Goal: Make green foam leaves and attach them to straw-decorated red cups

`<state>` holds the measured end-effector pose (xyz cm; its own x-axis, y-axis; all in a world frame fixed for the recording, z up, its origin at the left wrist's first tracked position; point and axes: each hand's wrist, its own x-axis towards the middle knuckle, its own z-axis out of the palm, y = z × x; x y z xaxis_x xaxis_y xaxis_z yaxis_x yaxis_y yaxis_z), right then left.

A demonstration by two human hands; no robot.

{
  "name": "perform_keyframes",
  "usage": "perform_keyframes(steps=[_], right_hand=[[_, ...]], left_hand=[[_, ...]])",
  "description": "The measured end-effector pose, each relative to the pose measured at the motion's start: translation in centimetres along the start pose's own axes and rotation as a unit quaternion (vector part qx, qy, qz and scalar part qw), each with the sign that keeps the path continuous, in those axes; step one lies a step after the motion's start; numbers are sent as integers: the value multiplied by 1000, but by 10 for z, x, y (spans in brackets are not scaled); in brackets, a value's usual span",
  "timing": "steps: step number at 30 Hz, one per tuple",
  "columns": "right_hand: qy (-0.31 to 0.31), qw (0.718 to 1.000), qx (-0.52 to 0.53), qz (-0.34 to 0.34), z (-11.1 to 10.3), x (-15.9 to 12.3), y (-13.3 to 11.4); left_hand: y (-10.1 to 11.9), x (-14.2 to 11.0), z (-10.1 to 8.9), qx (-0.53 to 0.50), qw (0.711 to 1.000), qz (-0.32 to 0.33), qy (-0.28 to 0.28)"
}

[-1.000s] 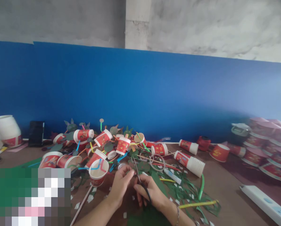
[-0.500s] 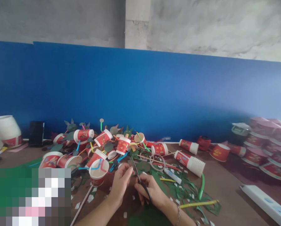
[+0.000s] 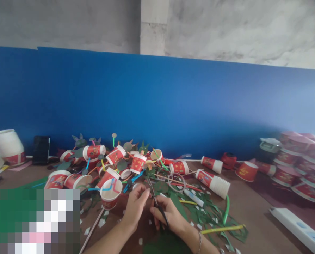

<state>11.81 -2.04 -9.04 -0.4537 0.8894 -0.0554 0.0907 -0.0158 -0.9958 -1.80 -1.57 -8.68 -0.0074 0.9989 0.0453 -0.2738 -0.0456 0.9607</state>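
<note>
In the middle of the head view my right hand [image 3: 168, 213] grips a pair of scissors [image 3: 152, 188] with black handles, blades pointing up and away from me. Close to the blades, on their left side, my left hand [image 3: 137, 204] has thumb and fingers pinched together. Whatever lies in that pinch is too small to name. A red and white paper cup [image 3: 111, 192] with bent pink and blue straws stands left of my left hand. Beyond both hands lies a pile of red printed paper cups [image 3: 138, 164] with straws and dark round paper pieces.
Right of my hands are green paper scraps [image 3: 199, 213], a glue stick [image 3: 193, 197], a clear tape roll [image 3: 177, 182] and nested paper cups [image 3: 212, 182]. A white power strip [image 3: 297, 225] lies far right, below stacked cup bundles [image 3: 308, 169]. A blue partition [image 3: 157, 106] stands behind.
Almost nothing differs. Both hands and the scissors have shifted only very slightly; the cups and scraps stay where they were.
</note>
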Motion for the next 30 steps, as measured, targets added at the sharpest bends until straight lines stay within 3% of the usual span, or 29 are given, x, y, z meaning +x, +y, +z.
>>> perform_keyframes(steps=[30], right_hand=[[-9, 1000, -18, 8, -6, 1, 4]], left_hand=[[10, -4, 3, -17, 998, -39, -47]])
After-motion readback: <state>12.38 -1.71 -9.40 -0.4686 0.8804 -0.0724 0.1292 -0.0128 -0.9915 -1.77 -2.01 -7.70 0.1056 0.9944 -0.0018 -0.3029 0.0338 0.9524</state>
